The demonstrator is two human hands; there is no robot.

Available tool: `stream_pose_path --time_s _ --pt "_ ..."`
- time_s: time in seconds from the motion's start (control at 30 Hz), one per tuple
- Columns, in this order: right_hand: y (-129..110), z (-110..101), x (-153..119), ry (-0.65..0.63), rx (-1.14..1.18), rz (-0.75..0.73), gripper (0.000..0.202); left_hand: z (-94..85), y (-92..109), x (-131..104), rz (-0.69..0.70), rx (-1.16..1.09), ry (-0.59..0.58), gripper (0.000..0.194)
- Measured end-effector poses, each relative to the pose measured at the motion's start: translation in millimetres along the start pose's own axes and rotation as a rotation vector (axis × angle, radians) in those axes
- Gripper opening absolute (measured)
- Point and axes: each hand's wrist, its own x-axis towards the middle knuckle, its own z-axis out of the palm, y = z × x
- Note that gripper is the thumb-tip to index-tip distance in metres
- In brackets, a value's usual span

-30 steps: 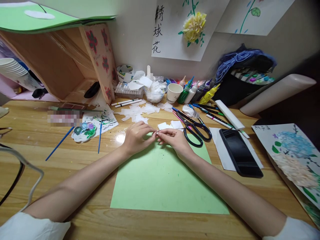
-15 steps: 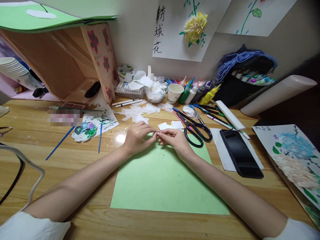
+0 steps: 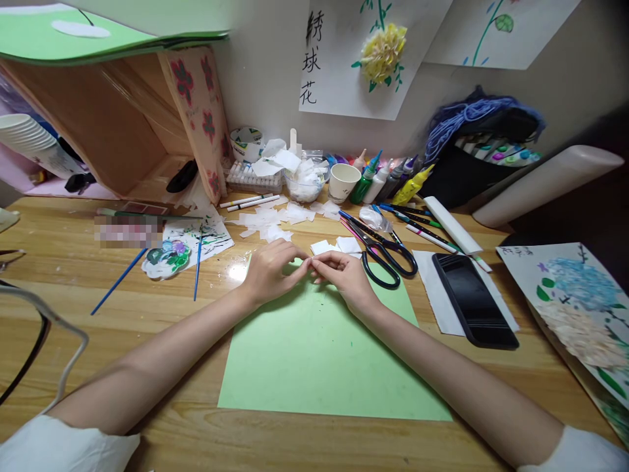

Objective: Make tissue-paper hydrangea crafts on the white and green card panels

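My left hand [image 3: 278, 270] and my right hand [image 3: 341, 274] meet at the fingertips above the top part of a green sheet [image 3: 329, 360]. Both are closed in a pinch; whatever sits between the fingertips is too small and hidden to make out. Small white paper squares [image 3: 348, 245] lie just behind my right hand. Black-handled scissors [image 3: 386, 262] rest to the right of it, partly over the sheet's corner. Behind my left hand, thin white paper pieces [image 3: 270, 223] are scattered on the wooden table [image 3: 162, 367].
A bowl of white scraps [image 3: 307, 183], a paper cup [image 3: 343, 183] and paint bottles [image 3: 366, 183] stand at the back. On the right lie a phone [image 3: 474, 298] and flower artwork [image 3: 580, 295]. Brushes [image 3: 198, 265] and a palette [image 3: 167, 259] are at the left.
The tiny white bit that showed between my fingertips is now hardly visible. Both hands otherwise stay in nearly the same place.
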Motion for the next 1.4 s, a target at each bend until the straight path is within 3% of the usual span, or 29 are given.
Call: stream_pose_path --time_s 0.17,0.5,0.7,0.83,0.93,1.07,1.17,1.3,1.4 --pt "0 1 -2 0.008 -0.034 -0.018 0.025 -1.1 1 2 -0.102 0.035 0.011 0.013" --pt "-4 1 -4 -0.013 -0.098 -0.136 0.018 -1.0 -4 4 -0.503 -0.085 0.147 0.012" --pt "1 -1 -6 -0.023 -0.091 -0.161 0.016 -0.8 -12 6 -0.613 -0.182 0.222 0.015" --pt "-9 5 0 0.052 -0.145 -0.171 0.016 -1.5 -20 6 -0.677 -0.202 0.424 0.014" --pt "-21 16 25 0.143 -0.251 -0.202 0.014 -1.6 -26 6 -0.696 -0.193 0.541 0.015" --pt "-27 34 73 0.192 -0.458 -0.281 0.008 -1.5 -27 5 -0.694 -0.196 0.535 0.015" --pt "-23 39 92 0.123 -0.535 -0.250 0.009 -1.6 -26 4 -0.673 -0.207 0.519 0.015" --pt "-18 32 75 0.074 -0.494 -0.255 0.021 -0.6 -26 3 -0.660 -0.261 0.443 0.015" --pt "-14 24 47 0.005 -0.303 -0.232 0.031 0.4 -24 4 -0.632 -0.373 0.347 0.018"
